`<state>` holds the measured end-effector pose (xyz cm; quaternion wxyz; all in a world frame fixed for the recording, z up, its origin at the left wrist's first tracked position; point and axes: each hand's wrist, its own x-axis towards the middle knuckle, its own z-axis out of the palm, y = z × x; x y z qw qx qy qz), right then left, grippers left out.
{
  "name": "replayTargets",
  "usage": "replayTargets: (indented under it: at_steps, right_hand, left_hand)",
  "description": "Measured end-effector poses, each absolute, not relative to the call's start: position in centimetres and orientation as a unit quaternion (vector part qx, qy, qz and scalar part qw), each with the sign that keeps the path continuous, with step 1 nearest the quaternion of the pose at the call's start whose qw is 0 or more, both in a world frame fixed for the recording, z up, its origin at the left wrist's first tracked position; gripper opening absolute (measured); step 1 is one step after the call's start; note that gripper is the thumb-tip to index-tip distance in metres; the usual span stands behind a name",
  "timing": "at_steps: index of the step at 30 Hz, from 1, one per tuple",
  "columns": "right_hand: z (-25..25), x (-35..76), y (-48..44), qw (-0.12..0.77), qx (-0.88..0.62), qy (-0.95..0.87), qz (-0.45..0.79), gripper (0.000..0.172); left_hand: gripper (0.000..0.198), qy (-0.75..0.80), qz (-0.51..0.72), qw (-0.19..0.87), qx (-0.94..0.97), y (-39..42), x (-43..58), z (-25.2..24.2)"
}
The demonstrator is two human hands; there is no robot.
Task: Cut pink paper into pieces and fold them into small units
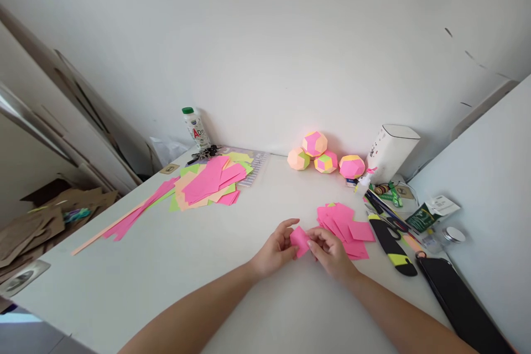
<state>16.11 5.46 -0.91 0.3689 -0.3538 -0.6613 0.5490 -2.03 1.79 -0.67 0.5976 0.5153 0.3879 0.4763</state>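
Note:
Between my two hands, above the white table, is a small pink paper piece (300, 240). My left hand (276, 247) grips its left side between thumb and fingers, with the index finger raised over the top. On the other side, my right hand (329, 251) pinches the paper's right edge. Just behind my right hand lies a loose stack of pink paper rectangles (338, 221), with a bit of yellow-green at its far end. Whether the held paper has a crease, I cannot tell.
Folded paper balls (314, 144) sit against the wall. A heap of coloured paper (211, 180) and long strips (141, 211) lie at left, near a bottle (196, 128). At right are a cutter (392, 243), a white container (392, 153), a jar (454, 235) and a black case (460, 298).

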Motion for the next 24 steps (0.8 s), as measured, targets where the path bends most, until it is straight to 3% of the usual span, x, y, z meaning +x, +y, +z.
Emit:
replayTargets:
  at_steps: [24]
  right_hand:
    - [-0.99,15.93,5.47,0.353,-0.354,-0.68,0.537,0.022]
  left_hand:
    - [0.053,0.424,0.46,0.617,0.477,1.68,-1.76,-0.77]
